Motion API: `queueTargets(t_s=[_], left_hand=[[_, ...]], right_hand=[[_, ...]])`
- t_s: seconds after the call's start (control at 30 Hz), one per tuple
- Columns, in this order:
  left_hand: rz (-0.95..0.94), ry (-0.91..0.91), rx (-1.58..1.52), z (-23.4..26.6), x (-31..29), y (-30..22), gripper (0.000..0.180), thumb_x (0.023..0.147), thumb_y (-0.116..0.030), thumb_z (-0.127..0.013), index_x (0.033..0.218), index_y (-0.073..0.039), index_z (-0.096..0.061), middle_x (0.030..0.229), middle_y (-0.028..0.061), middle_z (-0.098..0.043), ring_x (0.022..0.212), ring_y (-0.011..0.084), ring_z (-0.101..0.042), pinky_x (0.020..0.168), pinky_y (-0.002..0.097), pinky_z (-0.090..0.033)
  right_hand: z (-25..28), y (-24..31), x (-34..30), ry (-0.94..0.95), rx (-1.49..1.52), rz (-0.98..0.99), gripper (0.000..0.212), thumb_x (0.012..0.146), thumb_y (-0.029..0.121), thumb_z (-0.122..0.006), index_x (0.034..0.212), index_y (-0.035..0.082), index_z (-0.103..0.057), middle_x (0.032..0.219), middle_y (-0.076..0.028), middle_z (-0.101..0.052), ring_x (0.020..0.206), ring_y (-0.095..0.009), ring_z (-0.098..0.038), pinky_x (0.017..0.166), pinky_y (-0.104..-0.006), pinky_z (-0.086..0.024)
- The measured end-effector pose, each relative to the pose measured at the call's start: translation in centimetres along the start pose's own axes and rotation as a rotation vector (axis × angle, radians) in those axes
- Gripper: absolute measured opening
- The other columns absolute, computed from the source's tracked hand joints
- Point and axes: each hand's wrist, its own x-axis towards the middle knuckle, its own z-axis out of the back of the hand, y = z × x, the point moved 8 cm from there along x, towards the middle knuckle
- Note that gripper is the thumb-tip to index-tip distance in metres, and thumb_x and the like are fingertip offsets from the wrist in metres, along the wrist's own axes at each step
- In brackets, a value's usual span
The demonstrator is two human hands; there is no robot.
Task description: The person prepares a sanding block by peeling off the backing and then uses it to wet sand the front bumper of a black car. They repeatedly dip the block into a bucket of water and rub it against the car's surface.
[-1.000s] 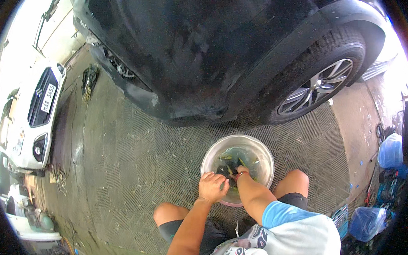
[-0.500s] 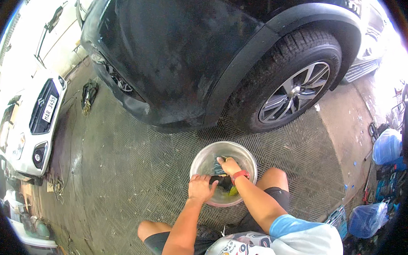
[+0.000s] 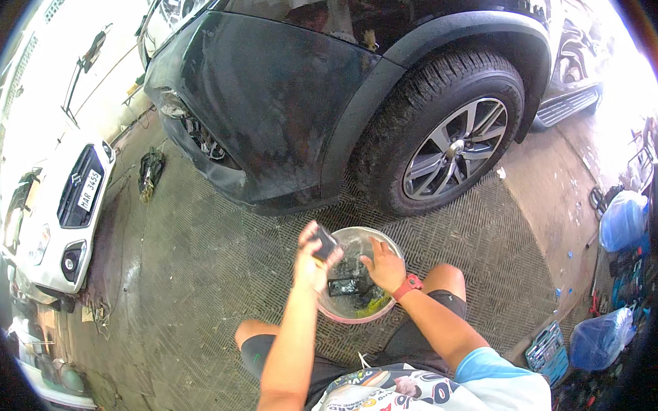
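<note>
Head view: left hand point(image 3: 313, 258) fingers grip a dark block point(image 3: 326, 243); right hand point(image 3: 384, 265), fingers spread, over the basin point(image 3: 339, 311).

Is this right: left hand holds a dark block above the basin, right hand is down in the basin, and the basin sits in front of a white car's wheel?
Not quite. In the head view the basin sits in front of the wheel of a black car, not a white one. The rest stands: the left hand holds a dark block above the basin, and the right hand is down in it.
</note>
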Motion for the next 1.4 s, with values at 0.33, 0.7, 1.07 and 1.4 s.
queueTargets(t_s=[0.33,0.7,1.07,1.4], left_hand=[[-1.962,-0.143,1.637,-31.2,-5.9,-30.9,0.065,0.111,-0.032,-0.057,0.165,-0.003,-0.038,0.172,0.0200,-0.036,0.159,0.0393,-0.034,0.129,0.0482,-0.028],[-1.773,0.084,2.267,-15.3,4.7,-19.4,0.065,0.113,-0.042,-0.044,0.169,-0.010,-0.035,0.177,0.0106,-0.030,0.165,0.0325,-0.024,0.127,0.0505,-0.026],[-1.905,0.256,2.335,-19.2,3.2,-19.7,0.055,0.106,-0.021,-0.057,0.160,-0.012,-0.052,0.169,0.0050,-0.047,0.160,0.0307,-0.037,0.124,0.0482,-0.033],[-1.868,0.266,2.271,-25.3,1.5,-18.9,0.058,0.107,-0.021,-0.057,0.164,-0.016,-0.048,0.173,0.0000,-0.040,0.163,0.0253,-0.032,0.126,0.0451,-0.032]], right_hand=[[-1.5,-0.8,-2.4,0.110,-0.339,0.263,0.042,0.098,0.049,-0.070,0.110,0.009,-0.073,0.093,-0.012,-0.077,0.093,-0.032,-0.074,0.083,-0.0472,-0.057],[0.1,0.0,-2.5,0.003,-0.122,0.300,0.035,0.098,0.043,-0.070,0.091,0.009,-0.072,0.084,-0.011,-0.076,0.080,-0.031,-0.074,0.078,-0.0453,-0.058],[1.2,0.0,-2.2,-0.124,-0.052,0.332,0.032,0.100,0.039,-0.068,0.087,0.010,-0.069,0.079,-0.009,-0.073,0.077,-0.030,-0.074,0.076,-0.0448,-0.057],[0.1,-1.4,-3.1,-0.142,-0.088,0.324,0.028,0.099,0.035,-0.069,0.087,0.009,-0.069,0.076,-0.009,-0.071,0.074,-0.031,-0.072,0.074,-0.0455,-0.056]])
